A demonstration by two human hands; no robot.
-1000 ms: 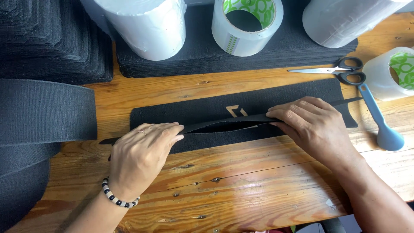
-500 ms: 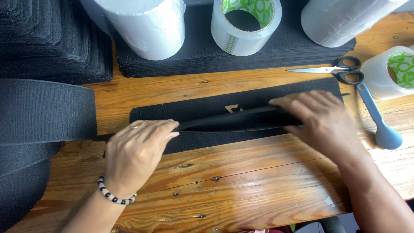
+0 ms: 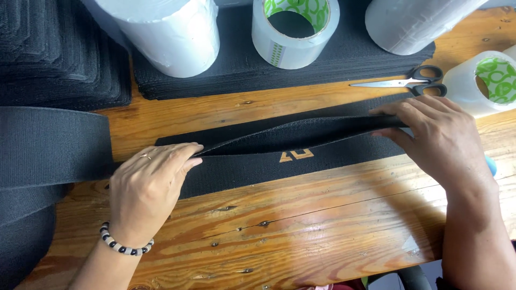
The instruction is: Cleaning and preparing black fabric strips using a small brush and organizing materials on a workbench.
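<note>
I have a long black fabric strip [image 3: 252, 172] lying flat across the wooden workbench [image 3: 301, 225], running left to right, with a small gold mark showing near its middle. Over it I hold a second black webbing band [image 3: 290, 134], which arches up off the lower piece between my two hands, so the two layers touch only at the ends where I press them. My left hand [image 3: 148, 188] lies palm down and nearly flat on the left end, fingers extended together, pinning the band against the strip beneath; it grips nothing, it only presses. My right hand [image 3: 435, 139] sits at the far right end with fingers spread and slightly curled over the edge of the band, holding it taut against the strip; whether the thumb is tucked under the fabric I cannot tell. I judge the hands are set wide apart so the band stays lined up along the whole length. Beyond the strip lie scissors [image 3: 408, 83], just clear of my right fingers. Further back stand a clear tape roll [image 3: 295, 32], two large white rolls [image 3: 166, 32] and a stack of black mats [image 3: 54, 59]. A wide black band [image 3: 48, 145] lies at the left.
</note>
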